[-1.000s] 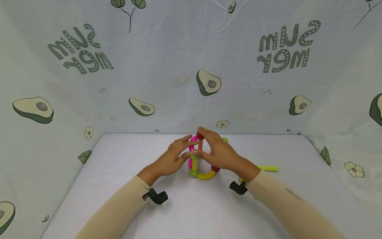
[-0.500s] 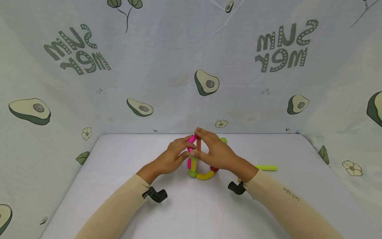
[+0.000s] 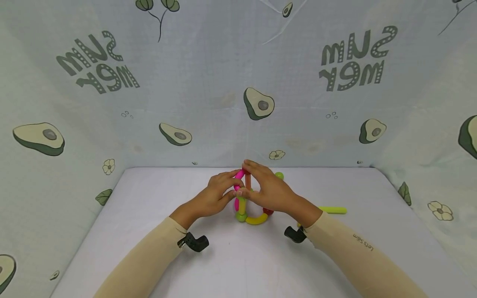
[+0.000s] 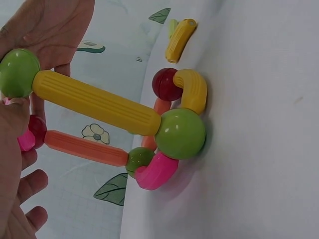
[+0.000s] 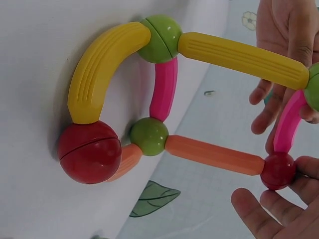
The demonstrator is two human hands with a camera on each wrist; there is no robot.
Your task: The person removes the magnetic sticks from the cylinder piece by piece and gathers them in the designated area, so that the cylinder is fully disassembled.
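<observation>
The left grip (image 3: 217, 193) has its fingertips slightly closer to the right grip (image 3: 273, 186), whose fingers now hide more of the red ball (image 5: 277, 171) from the head view.

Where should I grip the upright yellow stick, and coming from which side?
Probably round the middle of the yellow stick, from your near side: it stands straight between its top ball and bottom ball, that ridged stretch is bare and unblocked in front, while the left hand and right hand crowd the top.

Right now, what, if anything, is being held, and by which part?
The ball-and-rod frame, by its top end, at the upper red ball and upper green ball.
</observation>
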